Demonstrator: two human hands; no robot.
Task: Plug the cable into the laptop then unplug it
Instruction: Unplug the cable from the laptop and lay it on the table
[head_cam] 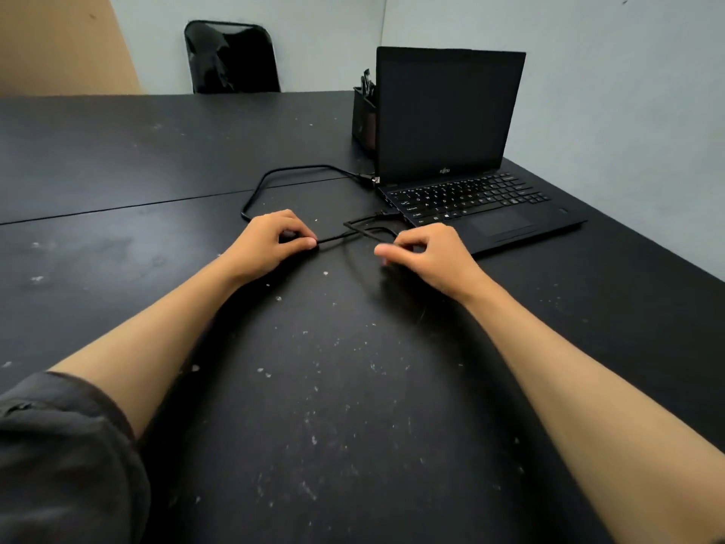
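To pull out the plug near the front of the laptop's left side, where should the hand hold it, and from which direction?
Hold the plug's short stiff body, not the thin cable. Come from the laptop's left, because the plug points sideways out of that edge, and pull straight away.

Black laptop [463, 182], black cable [274, 178], black white-flecked table [157, 151], grey sleeve [59, 445].

Scuffed black table [157, 159], black chair [231, 56] behind, pale grey walls [627, 92]
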